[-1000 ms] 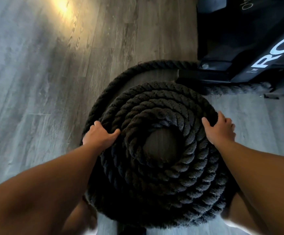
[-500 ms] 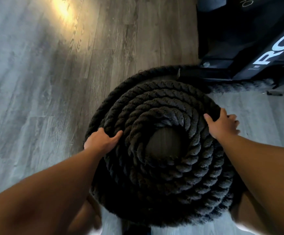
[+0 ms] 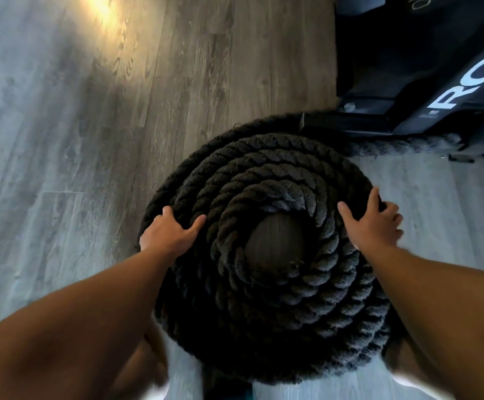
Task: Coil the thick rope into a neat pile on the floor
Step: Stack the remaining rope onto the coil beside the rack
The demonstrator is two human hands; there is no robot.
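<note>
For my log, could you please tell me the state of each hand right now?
Left hand: closed, gripping the rope at its left edge.
Right hand: closed, gripping its right edge.

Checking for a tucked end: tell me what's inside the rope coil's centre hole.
Only bare wood floor shows inside the rope coil's hole. Whatever lies beneath the coil's turns is covered.

You have one rope [image 3: 264, 313] before you, wound into a single pile, with roughly five turns showing on top around one open centre. Two hands grip it: one left hand [image 3: 168, 235], one right hand [image 3: 370, 223]. One black machine frame [image 3: 408, 67] stands beyond, and one bright patch of light [image 3: 102, 7] marks the floor [image 3: 62, 140].
</note>
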